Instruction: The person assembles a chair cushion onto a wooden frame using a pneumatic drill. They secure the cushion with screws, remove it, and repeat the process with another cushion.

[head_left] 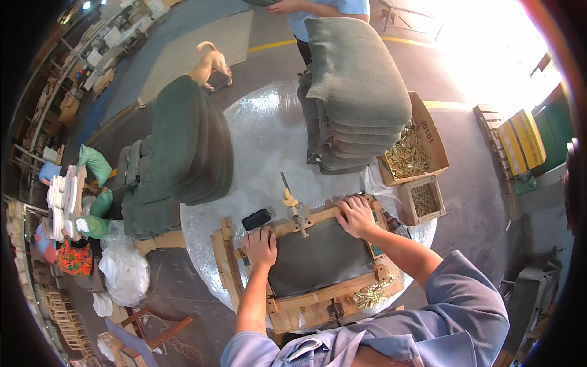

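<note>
We find a round work table (263, 140) wrapped in clear, crinkled plastic sheeting, standing on a dark concrete floor (202, 67) marked with a yellow line (272, 44); strong daylight floods in at the upper right. At the near edge of the table lies a wooden frame (318, 293) with a dark green fabric panel (321, 254) stretched across it; our left hand (262, 246) lies flat, fingers spread and grasping nothing, on the panel's upper left corner; our right hand (356, 215) presses likewise open on the upper right corner at the frame rail. Between the two hands a yellow-handled tool (295, 208) rests across the top rail, touching neither hand; just left of it sits a small black object (256, 219). A heap of brass-coloured fasteners (369, 295) lies on the lower right of the frame. Two stacks of green cushions occupy the table: a dark stack (186, 153) at the left, a paler stack (354, 92) at the far side. Beside the table on the right stand a cardboard box of brass pieces (411, 150) and a smaller box (423, 200). Another person (318, 9) stands beyond the paler stack; a tan dog (211, 64) walks on the floor; shelving and clutter line the left wall.
</note>
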### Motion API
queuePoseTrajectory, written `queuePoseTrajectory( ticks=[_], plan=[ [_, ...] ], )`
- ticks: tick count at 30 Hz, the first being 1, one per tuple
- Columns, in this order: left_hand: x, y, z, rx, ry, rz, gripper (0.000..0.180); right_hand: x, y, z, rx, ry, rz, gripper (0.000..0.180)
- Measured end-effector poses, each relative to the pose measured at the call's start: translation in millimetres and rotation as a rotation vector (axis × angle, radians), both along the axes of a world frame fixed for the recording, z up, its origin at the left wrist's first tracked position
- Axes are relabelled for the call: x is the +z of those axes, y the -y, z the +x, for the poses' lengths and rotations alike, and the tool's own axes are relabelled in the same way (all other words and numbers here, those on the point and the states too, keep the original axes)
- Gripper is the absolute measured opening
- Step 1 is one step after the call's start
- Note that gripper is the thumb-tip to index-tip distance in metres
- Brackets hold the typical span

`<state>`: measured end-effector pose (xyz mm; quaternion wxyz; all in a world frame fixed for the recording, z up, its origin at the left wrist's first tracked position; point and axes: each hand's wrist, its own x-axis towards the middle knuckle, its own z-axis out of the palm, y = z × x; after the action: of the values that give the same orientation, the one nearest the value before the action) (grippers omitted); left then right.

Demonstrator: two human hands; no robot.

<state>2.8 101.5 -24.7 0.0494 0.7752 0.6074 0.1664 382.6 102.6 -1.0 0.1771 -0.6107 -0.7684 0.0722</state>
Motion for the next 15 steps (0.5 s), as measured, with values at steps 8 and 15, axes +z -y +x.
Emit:
queuePoseTrajectory(
  ticks=[8,15],
  plan=[
    [-9,6,-3,-0.004,0.002,0.059,0.037,3,6,-4,-0.012,-0.005,0.016,0.039],
    [-7,5,1,-0.021,0.040,0.079,0.037,1,68,-20,-0.280,-0.132,0.039,0.061]
  ],
)
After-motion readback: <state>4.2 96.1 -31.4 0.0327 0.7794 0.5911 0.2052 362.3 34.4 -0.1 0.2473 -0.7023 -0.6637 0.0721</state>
